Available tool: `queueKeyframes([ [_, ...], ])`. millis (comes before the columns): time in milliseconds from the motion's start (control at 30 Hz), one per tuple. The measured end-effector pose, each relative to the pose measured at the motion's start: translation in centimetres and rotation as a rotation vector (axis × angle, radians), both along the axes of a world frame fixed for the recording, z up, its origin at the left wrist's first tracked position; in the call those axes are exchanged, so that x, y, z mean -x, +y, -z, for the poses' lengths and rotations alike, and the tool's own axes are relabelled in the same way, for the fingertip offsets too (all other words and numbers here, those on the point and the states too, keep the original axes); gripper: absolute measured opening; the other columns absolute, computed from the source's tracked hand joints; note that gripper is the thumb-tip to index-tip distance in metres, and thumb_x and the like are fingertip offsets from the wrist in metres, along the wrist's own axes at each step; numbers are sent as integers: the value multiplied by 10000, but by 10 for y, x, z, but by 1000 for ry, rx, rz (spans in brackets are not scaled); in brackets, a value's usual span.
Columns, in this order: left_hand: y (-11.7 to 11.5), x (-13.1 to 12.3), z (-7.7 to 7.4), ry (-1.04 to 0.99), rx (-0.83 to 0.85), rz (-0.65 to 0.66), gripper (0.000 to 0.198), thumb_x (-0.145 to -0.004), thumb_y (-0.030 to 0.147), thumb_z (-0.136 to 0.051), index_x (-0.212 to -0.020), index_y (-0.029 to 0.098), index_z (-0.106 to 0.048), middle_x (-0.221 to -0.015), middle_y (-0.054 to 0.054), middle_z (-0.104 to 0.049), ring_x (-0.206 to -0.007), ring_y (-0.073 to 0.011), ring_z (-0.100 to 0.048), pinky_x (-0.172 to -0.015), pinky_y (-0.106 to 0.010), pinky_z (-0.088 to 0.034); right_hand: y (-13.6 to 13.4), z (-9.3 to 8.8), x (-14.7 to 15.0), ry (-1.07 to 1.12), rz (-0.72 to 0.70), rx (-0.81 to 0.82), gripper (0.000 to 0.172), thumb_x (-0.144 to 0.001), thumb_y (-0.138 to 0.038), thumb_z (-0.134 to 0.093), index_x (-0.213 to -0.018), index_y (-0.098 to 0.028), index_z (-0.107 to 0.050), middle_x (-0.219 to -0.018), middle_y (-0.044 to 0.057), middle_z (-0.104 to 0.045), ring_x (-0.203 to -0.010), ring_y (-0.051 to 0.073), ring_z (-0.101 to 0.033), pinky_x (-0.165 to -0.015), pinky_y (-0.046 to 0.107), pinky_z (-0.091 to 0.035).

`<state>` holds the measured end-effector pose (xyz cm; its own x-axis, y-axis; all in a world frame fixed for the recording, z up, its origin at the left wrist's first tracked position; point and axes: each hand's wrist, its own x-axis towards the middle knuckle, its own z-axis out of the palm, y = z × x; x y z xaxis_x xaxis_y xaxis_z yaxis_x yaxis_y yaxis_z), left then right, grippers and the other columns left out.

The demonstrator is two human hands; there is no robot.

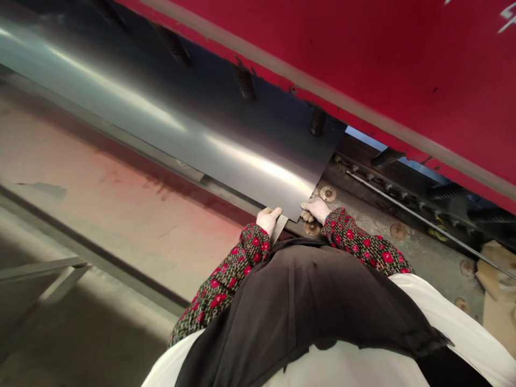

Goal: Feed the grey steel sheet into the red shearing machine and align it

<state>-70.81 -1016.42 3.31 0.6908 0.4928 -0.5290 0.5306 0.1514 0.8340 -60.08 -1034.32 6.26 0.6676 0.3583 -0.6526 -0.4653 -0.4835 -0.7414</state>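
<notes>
A long, shiny metal sheet [242, 166] lies under the red machine beam, its near corner pointing toward my body. My left hand [269, 219], in a pale glove, is closed at the sheet's front edge around a short flat strip [279, 228] that looks like a ruler. Its markings are too small to read. At the sheet's right edge, close to that corner, my right hand [316, 209], also gloved, has its fingers curled and pinches the edge. Part of those fingers is hidden.
The red beam [363, 64] spans the top, with several dark springs [244, 80] below it. A thin metal rod [419, 217] lies right of the sheet on the machine bed [363, 212], near cardboard [497, 301]. A dusty reddish panel [133, 183] and metal frame [66, 277] are at left.
</notes>
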Motion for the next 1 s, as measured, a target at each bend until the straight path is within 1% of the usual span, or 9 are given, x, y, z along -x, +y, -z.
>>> queueKeyframes([
  [200, 1, 0, 4, -7, -2, 26, 373, -682, 503, -745, -665, 148, -631, -634, -53, -633, -579, -158, -509, -529, -272, -397, -1, 0, -1, -10, -30, 17, 288, -811, -371, -684, -661, -140, -602, -619, 71, -721, -406, 127, -601, -317, 186, -450],
  [300, 3, 0, 5, -8, -8, 46, 369, -687, 496, -746, -641, 153, -620, -604, -48, -619, -553, -151, -497, -526, -275, -395, -2, -2, -1, -4, -49, 33, 274, -853, -314, -631, -646, -137, -601, -584, 67, -709, -380, 110, -575, -312, 170, -427],
  [367, 3, 0, 7, -13, -17, 63, 371, -702, 503, -734, -642, 154, -623, -607, -47, -624, -559, -152, -506, -531, -273, -397, -1, -1, -1, -3, -59, 46, 288, -865, -307, -616, -636, -133, -607, -552, 66, -694, -366, 110, -565, -303, 169, -413],
  [533, 5, -1, 11, -31, -23, 100, 349, -740, 504, -704, -695, 162, -655, -692, -63, -669, -627, -170, -561, -579, -282, -429, -1, 4, -4, -53, -83, 59, 289, -811, -379, -694, -668, -138, -624, -564, 66, -698, -375, 113, -576, -312, 164, -421],
  [767, 7, -3, 18, -24, -32, 86, 336, -738, 491, -711, -650, 181, -618, -628, -65, -628, -564, -169, -527, -580, -314, -434, 2, 9, -10, -50, -84, 106, 326, -770, -430, -733, -659, -145, -622, -539, 48, -677, -326, 72, -500, -308, 149, -402],
  [900, 8, -2, 21, -22, -32, 91, 359, -728, 522, -712, -662, 181, -619, -627, -61, -619, -557, -166, -518, -576, -311, -430, -2, 15, -12, -27, -122, 65, 344, -756, -443, -744, -649, -145, -609, -560, 58, -686, -365, 89, -547, -305, 150, -400],
  [1000, 10, -2, 22, -26, -31, 116, 374, -720, 541, -711, -675, 180, -625, -642, -55, -616, -579, -165, -516, -574, -301, -415, -4, 17, -9, -30, -104, 35, 361, -781, -464, -708, -642, -148, -603, -554, 67, -685, -380, 117, -578, -308, 174, -424],
])
